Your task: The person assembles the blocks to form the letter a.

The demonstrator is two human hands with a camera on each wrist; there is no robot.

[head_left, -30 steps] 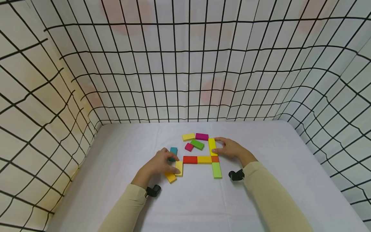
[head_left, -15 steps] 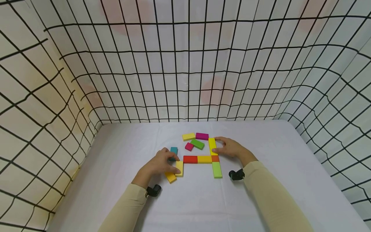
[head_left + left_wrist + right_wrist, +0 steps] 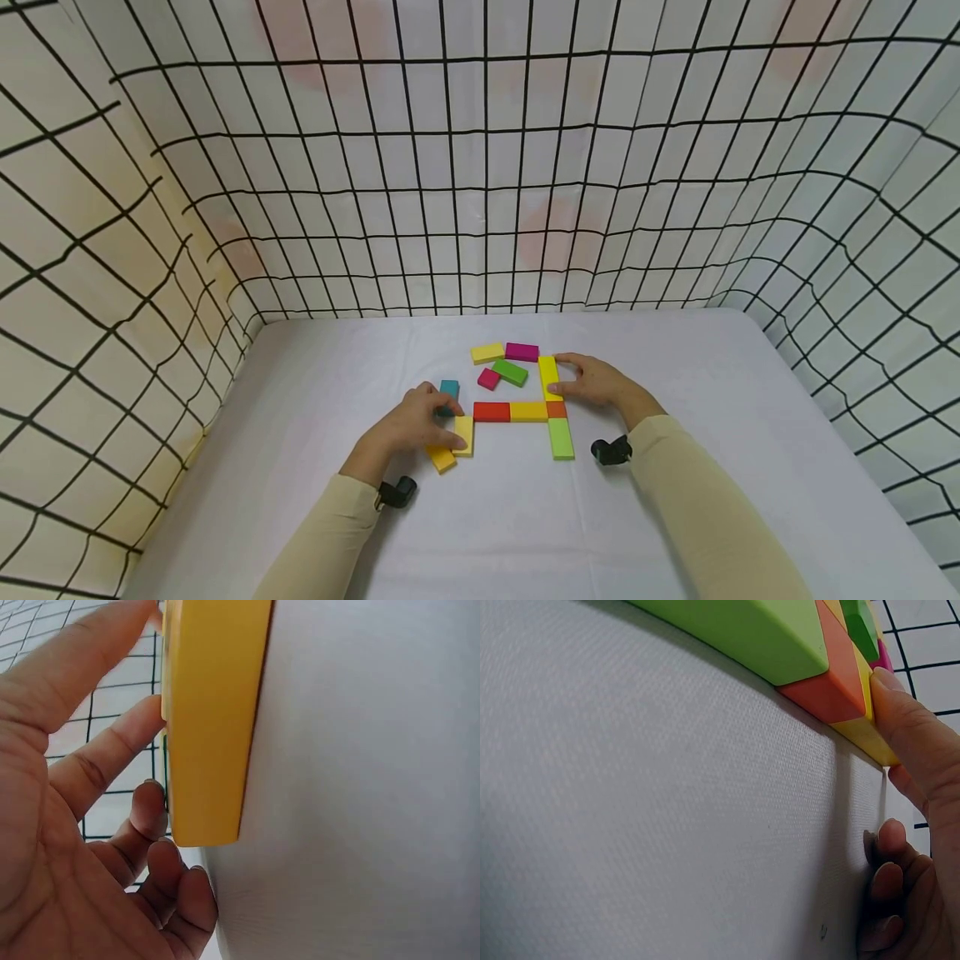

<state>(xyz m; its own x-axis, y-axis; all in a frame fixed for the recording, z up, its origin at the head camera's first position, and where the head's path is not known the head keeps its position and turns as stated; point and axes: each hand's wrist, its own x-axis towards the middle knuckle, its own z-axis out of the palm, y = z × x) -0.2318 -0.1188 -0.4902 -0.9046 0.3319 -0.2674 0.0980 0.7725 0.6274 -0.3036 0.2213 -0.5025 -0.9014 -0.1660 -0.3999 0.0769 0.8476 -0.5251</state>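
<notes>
Head view: I can see both hands busy over small blocks on a white table [image 3: 480, 533]. The left hand [image 3: 416, 419] pinches a pale block [image 3: 464, 436] lengthwise, thumb over its near end and forefinger at its far end, so the block sits in the narrow gap between them. Just beside it, an orange block [image 3: 442, 459] peeks from under the hand, and a teal block [image 3: 449, 388] lies partly hidden beyond the knuckles. Over at the right hand [image 3: 600, 386], a yellow block [image 3: 548, 375] is held the same way: forefinger at its far end, thumb nearer its low end, palm to its right. That block meets a small rust block [image 3: 556, 409], which has a lime block [image 3: 560, 439] below and an amber block [image 3: 528, 412] then a red block [image 3: 492, 412] to its left. The wrist views show each hand's remaining fingers bent inward, near the tabletop.
</notes>
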